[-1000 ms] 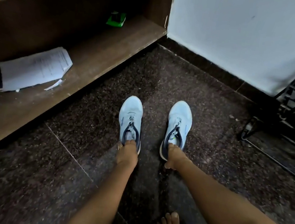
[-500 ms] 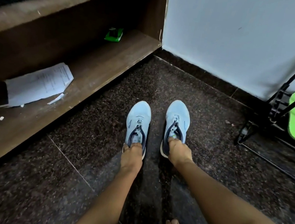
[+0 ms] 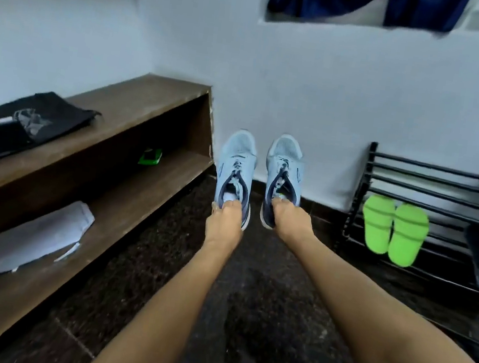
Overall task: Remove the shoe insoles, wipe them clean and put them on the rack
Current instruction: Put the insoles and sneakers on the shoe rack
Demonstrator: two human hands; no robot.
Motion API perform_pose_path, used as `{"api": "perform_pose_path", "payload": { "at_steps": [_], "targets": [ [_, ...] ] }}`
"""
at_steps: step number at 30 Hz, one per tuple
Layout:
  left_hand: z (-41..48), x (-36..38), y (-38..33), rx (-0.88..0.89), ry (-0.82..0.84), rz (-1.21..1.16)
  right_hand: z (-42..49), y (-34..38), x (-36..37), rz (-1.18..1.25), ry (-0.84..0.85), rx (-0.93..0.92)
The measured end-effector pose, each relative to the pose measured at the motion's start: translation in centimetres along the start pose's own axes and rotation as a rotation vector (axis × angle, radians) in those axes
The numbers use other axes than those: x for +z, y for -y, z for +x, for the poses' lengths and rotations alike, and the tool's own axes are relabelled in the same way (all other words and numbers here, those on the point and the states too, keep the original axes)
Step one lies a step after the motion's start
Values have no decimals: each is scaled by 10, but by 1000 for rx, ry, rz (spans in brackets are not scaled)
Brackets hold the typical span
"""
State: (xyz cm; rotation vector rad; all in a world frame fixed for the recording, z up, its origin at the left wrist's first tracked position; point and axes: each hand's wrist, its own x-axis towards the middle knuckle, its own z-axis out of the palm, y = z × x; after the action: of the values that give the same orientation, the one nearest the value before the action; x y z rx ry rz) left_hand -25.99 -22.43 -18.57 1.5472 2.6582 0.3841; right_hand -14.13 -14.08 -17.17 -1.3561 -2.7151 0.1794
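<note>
Fingertips of the left hand (image 3: 223,225) and right hand (image 3: 291,222) are hidden inside the left shoe (image 3: 237,156) and right shoe (image 3: 286,160); insoles cannot be made out. The rack (image 3: 434,184) runs off the right edge.

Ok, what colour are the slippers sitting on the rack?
The slippers are bright green; the head view shows them clearly.
</note>
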Motion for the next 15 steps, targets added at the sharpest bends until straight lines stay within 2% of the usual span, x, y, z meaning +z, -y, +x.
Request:
{"api": "perform_pose_path", "payload": {
  "at_steps": [8,15],
  "targets": [
    [22,-62,-122,233,-167,-11,-20,-75,-90,-34,-196,121],
    [25,-61,-227,389,-139,-63,-44,-167,-126,-110,-233,237]
  ]
}}
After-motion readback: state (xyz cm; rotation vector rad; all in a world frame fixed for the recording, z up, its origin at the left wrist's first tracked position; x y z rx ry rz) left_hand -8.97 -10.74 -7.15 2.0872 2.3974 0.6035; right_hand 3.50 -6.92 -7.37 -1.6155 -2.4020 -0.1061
